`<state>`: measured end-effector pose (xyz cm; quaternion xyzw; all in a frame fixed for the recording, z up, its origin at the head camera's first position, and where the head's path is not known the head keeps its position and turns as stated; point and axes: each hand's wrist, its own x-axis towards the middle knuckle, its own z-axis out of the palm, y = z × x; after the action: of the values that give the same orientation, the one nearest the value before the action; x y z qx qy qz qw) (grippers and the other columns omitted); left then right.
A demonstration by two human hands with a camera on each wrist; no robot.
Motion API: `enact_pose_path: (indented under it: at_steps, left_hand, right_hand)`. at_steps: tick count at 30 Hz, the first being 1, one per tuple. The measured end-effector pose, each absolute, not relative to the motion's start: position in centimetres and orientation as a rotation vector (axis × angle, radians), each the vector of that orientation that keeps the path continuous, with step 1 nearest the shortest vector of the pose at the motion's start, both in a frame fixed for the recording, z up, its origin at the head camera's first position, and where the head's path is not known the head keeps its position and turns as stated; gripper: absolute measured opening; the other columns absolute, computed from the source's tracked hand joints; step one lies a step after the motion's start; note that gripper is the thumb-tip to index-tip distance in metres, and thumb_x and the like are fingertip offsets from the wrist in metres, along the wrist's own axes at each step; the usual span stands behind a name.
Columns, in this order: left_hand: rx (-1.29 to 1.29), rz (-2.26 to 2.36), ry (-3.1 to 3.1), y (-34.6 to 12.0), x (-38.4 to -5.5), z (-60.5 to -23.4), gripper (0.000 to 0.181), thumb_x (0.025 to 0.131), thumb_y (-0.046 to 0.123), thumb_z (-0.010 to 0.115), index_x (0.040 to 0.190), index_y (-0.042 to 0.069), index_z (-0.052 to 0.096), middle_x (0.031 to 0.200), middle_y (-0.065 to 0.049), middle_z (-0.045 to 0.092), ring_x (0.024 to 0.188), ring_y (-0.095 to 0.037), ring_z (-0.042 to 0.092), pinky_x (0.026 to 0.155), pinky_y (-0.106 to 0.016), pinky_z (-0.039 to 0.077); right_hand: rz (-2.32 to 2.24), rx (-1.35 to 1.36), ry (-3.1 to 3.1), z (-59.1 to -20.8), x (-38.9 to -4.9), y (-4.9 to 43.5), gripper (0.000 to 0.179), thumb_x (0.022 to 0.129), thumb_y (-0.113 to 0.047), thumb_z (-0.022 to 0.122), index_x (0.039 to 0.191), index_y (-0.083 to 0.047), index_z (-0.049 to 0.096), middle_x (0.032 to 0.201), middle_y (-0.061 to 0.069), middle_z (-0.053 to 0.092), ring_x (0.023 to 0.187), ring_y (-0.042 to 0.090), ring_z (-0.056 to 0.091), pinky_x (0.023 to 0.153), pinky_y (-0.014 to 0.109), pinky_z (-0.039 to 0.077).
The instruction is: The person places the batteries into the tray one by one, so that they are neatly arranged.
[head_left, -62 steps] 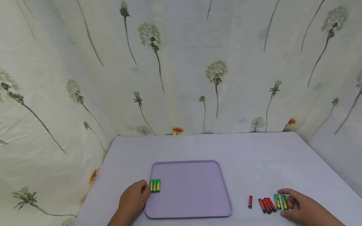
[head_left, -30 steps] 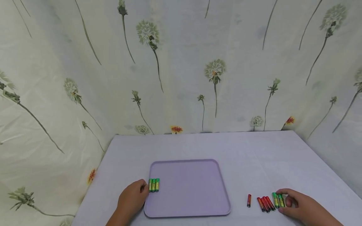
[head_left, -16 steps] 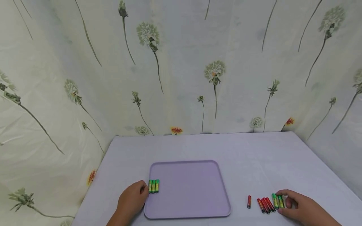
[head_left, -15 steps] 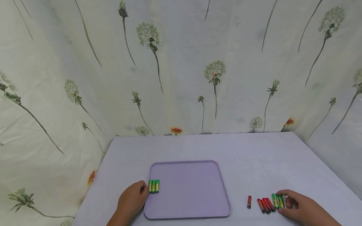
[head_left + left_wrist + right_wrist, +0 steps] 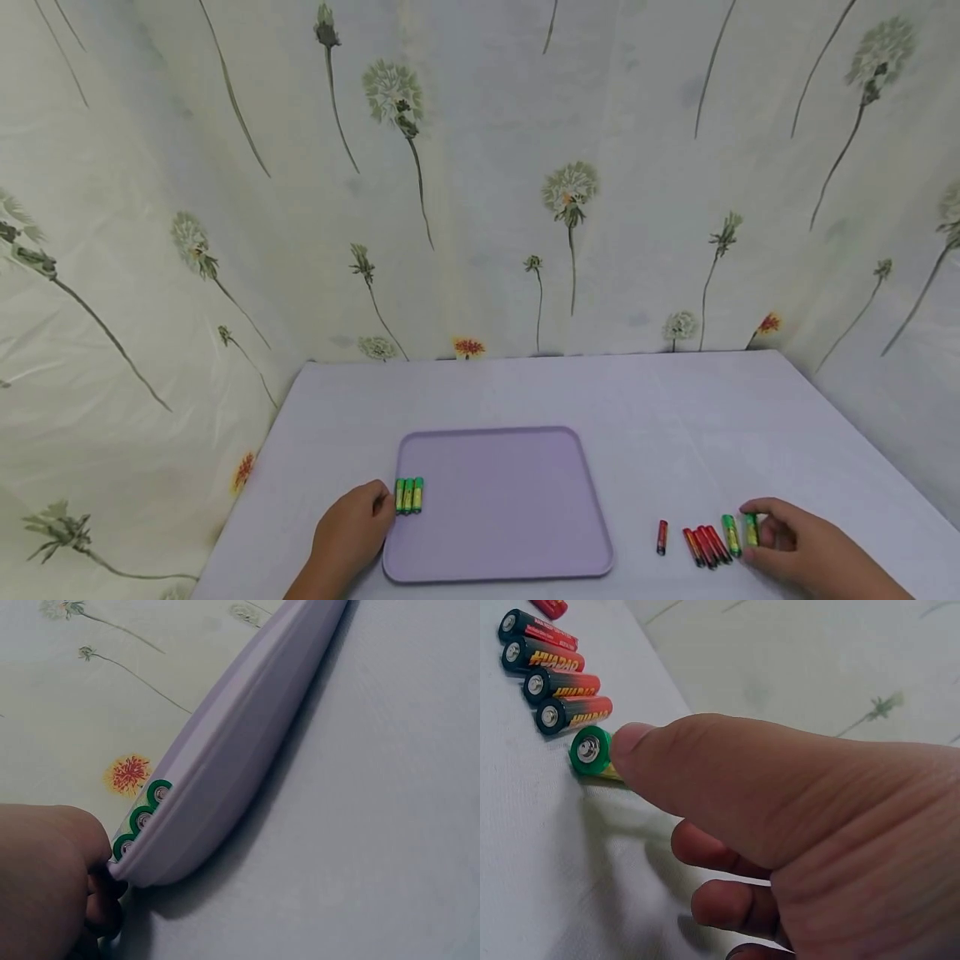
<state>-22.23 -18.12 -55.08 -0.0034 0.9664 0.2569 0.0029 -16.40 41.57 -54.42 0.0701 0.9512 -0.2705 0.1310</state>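
My left hand (image 5: 352,527) grips the left rim of the lilac tray (image 5: 510,508) with curled fingers. Right beside it, three green batteries (image 5: 408,495) lie side by side inside the tray; their ends show over the rim in the left wrist view. On the table at the right, my right hand (image 5: 802,540) pinches a green battery (image 5: 752,530) between thumb and index finger. Another green battery (image 5: 731,536) lies just left of it. In the right wrist view the thumb (image 5: 667,757) covers part of a green battery; I cannot tell which of the two.
Several red-and-black batteries (image 5: 707,546) lie close together left of the green pair. A single red battery (image 5: 662,537) lies apart, nearer the tray. Flower-patterned cloth (image 5: 480,183) hangs behind the pale table (image 5: 675,417) and at its sides.
The right hand closed in on the two green batteries, which came together beside the red ones. Now one has shifted right in its fingers, leaving a gap. The left hand stayed at the tray.
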Motion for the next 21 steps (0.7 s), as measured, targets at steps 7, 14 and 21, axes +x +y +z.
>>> enact_pose_path:
  at_steps: [7, 14, 21]
  left_hand:
    - [-0.005, 0.802, 3.027, -18.1, -22.3, -55.1, 0.020, 0.099, 0.029, 0.064, 0.081, 0.022, 0.062, 0.069, 0.006, 0.054, 0.063, -0.013, 0.048, 0.058, -0.033, 0.036]
    - [0.016, 0.796, 3.036, -18.0, -22.4, -55.0, 0.018, 0.099, 0.028, 0.064, 0.082, 0.022, 0.063, 0.069, 0.007, 0.054, 0.064, -0.013, 0.049, 0.058, -0.033, 0.036]
    - [0.003, 0.787, 3.034, -18.0, -22.2, -55.0, 0.018, 0.098, 0.028, 0.064, 0.082, 0.021, 0.063, 0.069, 0.006, 0.054, 0.064, -0.013, 0.048, 0.058, -0.033, 0.036]
  right_hand:
    - [-0.762, 0.107, 2.856, -53.1, -16.6, 41.1, 0.066, 0.086, -0.042, 0.084, 0.134, -0.004, 0.060, 0.091, -0.002, 0.056, 0.077, 0.005, 0.048, 0.064, 0.026, 0.042]
    - [-0.756, 0.118, 2.840, -51.6, -17.2, 39.2, 0.070, 0.085, -0.044, 0.084, 0.137, -0.006, 0.059, 0.092, -0.001, 0.058, 0.080, 0.012, 0.050, 0.063, 0.026, 0.044]
    - [-0.779, 0.062, 2.845, -50.6, -18.5, 36.9, 0.068, 0.082, -0.039, 0.088, 0.136, -0.010, 0.061, 0.093, -0.001, 0.059, 0.081, 0.015, 0.051, 0.061, 0.028, 0.043]
